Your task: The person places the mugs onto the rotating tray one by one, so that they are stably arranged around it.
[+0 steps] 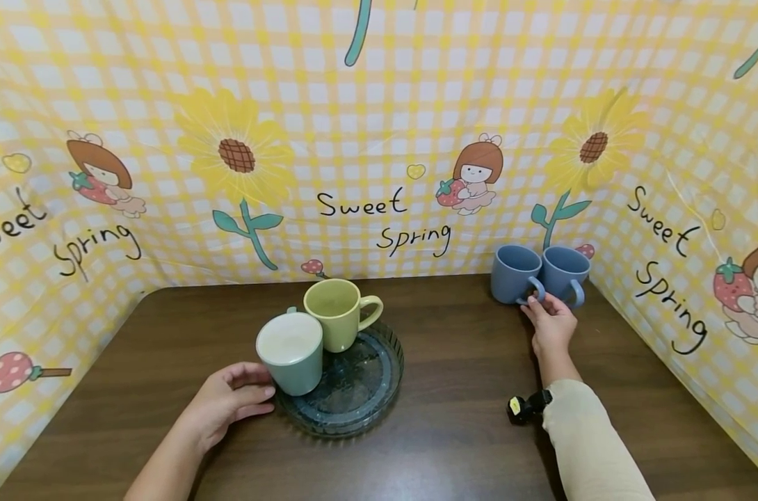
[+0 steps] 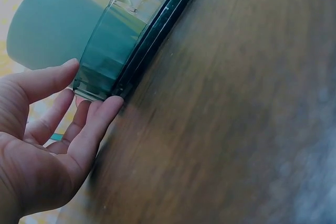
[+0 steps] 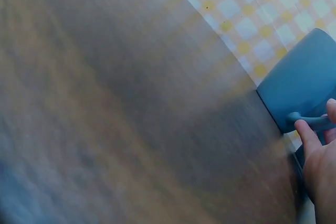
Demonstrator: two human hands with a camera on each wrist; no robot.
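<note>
"Head view first: what is in it, by count?"

"One mint-green mug (image 1: 294,372), one yellow-green mug (image 1: 336,327), a left blue mug (image 1: 512,278) and a right blue mug (image 1: 560,275), so four altogether. One ribbed glass dish (image 1: 354,416) as well."

"Where does each one stand?"

"Both green ones are in the dish, upright: the mint-green at its left, the yellow-green just behind and to the right. The two blue ones are upright side by side at the back right of the brown table (image 1: 454,390), in front of one checked cloth (image 1: 354,118) with two sunflower heads (image 1: 236,155) printed on it."

"And the two hands?"

"The left hand (image 1: 235,400) grips the dish by its left edge. The right hand (image 1: 552,323) pinches the left blue mug's handle; that arm has one beige sleeve (image 1: 594,445) and one black wrist device (image 1: 529,407)."

"Left wrist view?"

"One thumb (image 2: 65,72) at the dish's rim, one fingertip low by its base. Both green mugs show, the yellow-green one largely hidden."

"Right wrist view?"

"One blue mug plainly, its handle held in the fingers. Whether the second shows beneath the hand, I can't tell. Much of the tabletop is blurred."
</note>
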